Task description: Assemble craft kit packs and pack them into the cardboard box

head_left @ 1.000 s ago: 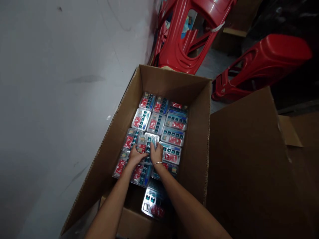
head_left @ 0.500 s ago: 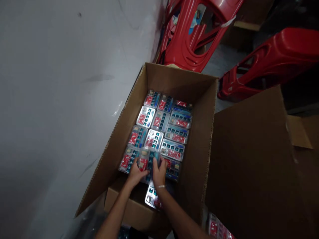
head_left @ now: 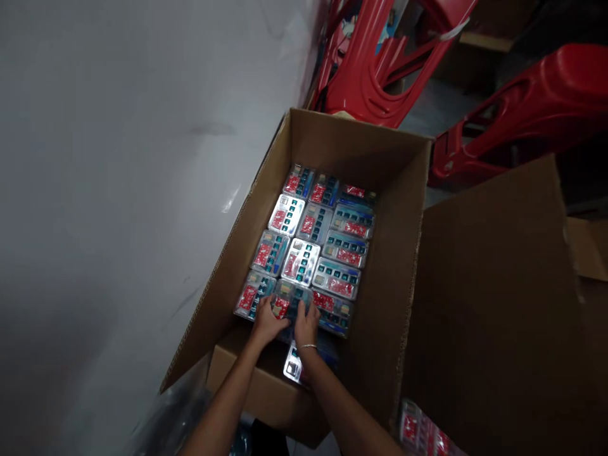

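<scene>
item: clear plastic blister tray (head_left: 292, 303)
look: shiny see-through shell, rows of small teal square cells, red packet in one side
state: whole, closed, partly dark under hands
pose: lying about flat, long side across the layer, exact tilt hard to tell
where: near end of the packed layer inside the cardboard carton (head_left: 361, 152), between a matching left tray (head_left: 254, 294) and right tray (head_left: 332, 311)
contact: left hand (head_left: 268, 322) and right hand (head_left: 306, 326) both on top, fingers wrapped over it

left forearm (head_left: 223, 399) and right forearm (head_left: 346, 405) angle inward, left hand (head_left: 268, 322) and right hand (head_left: 306, 326) curled downward side by side, thin bangle (head_left: 308, 346) on the right wrist (head_left: 306, 353).
</scene>
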### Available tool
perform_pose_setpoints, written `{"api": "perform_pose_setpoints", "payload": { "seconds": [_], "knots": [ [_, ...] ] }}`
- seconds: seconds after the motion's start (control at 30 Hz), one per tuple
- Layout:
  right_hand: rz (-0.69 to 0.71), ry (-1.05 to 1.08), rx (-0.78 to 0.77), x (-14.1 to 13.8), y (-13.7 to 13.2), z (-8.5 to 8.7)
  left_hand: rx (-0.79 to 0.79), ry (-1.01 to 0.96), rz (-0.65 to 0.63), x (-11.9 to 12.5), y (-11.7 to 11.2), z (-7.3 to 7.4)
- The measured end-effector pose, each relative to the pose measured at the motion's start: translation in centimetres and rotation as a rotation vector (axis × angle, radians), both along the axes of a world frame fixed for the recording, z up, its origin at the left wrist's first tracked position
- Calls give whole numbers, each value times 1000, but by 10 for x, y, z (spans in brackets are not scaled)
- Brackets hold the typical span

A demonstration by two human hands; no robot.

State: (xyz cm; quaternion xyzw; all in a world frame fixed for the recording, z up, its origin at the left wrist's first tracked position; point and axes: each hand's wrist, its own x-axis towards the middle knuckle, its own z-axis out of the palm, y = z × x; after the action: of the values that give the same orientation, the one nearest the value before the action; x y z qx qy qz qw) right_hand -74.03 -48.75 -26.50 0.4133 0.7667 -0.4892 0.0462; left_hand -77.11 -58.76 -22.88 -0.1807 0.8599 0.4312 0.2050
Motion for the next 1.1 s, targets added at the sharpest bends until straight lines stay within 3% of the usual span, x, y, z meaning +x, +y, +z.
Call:
{"api": "perform_pose_setpoints", "payload": {
  "seconds": [0.13, 0.3, 0.47, 0.57, 0.67, 0.8, 0.93, 1.1],
  "knots": [
    [30, 81, 4, 15, 1, 7, 56, 51, 21, 18, -2, 0],
    [41, 114, -51, 12, -3, 13, 123, 67, 62, 23, -6, 2],
    [2, 179, -86, 32, -11, 25, 199, 19, 112, 42, -12, 12],
    [17, 213, -109, 43, -25, 30, 206, -11, 137, 52, -28, 22],
    [90, 209, -144, 35, -48, 26, 120, -23, 115, 40, -53, 34],
    [190, 109, -164, -3, -75, 13, -115, -82, 58, 0, -72, 43],
    [231, -1, -138, -33, -77, 7, -305, -125, -3, -23, -65, 39],
    [266, -49, -125, -37, -64, 6, -373, -27, -11, -16, -53, 31]
  ]
}}
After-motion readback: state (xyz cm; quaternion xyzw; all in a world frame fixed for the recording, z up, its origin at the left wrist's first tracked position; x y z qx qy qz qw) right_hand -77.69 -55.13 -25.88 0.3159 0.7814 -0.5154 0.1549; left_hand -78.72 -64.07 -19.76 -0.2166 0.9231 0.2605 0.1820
